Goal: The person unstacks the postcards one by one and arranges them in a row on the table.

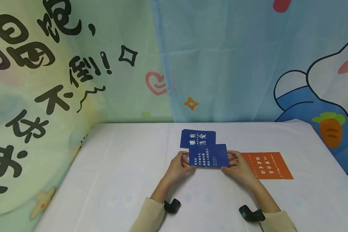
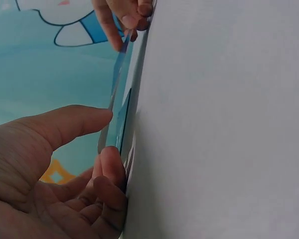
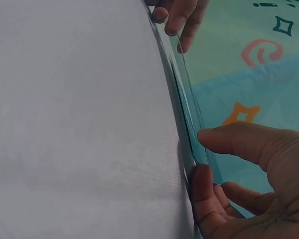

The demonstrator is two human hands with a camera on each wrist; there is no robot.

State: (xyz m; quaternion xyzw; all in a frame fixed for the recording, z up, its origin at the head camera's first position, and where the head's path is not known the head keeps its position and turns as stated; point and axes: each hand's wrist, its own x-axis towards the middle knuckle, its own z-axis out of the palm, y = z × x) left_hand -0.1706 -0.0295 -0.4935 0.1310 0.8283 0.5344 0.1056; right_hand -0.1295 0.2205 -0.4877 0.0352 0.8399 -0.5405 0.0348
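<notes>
Both my hands hold a blue card (image 1: 209, 156) with white writing by its two short ends. At the left end my left hand (image 1: 179, 166) pinches it between thumb and fingers. The right end sits between the thumb and fingers of my right hand (image 1: 238, 167). In the left wrist view the card (image 2: 120, 67) appears nearly edge-on, tilted just above the tabletop. Behind it lies another blue card (image 1: 198, 138) with white characters, its lower right part covered by the held one. An orange card (image 1: 268, 165) with white writing lies right of my right hand.
A white cloth covers the table (image 1: 119, 180). Behind it hangs a printed backdrop (image 1: 220, 58) with large characters at the left and a cartoon figure at the right. Each wrist carries a small black camera, one on the left (image 1: 172, 206), one on the right (image 1: 251, 214).
</notes>
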